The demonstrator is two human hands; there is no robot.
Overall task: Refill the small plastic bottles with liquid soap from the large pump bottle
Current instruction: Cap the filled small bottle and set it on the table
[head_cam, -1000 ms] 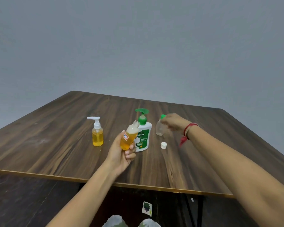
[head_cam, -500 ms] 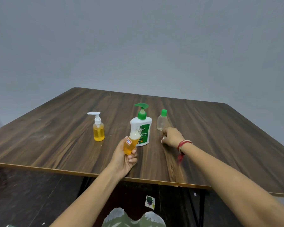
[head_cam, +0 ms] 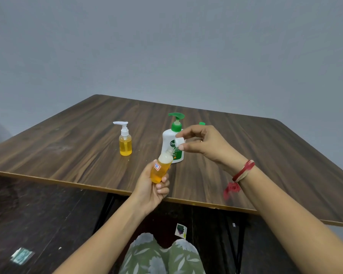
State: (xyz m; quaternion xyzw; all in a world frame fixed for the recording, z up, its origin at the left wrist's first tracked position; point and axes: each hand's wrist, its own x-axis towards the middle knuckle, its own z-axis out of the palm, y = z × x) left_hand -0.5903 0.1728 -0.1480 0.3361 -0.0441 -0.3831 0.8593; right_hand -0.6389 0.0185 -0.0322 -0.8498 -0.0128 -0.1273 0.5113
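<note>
Now left hand (head_cam: 151, 187) grips small bottle (head_cam: 161, 169), neck tilted up-right; right hand (head_cam: 207, 145) pinches white cap (head_cam: 179, 142).

One head-worn wide-angle view looks forward and down from the near edge of the table (head_cam: 67, 147), close above both hands, with the wall beyond.

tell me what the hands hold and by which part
The left hand grips the small clear plastic bottle of orange soap around its lower body; the right hand pinches the small white cap by its sides.
</note>
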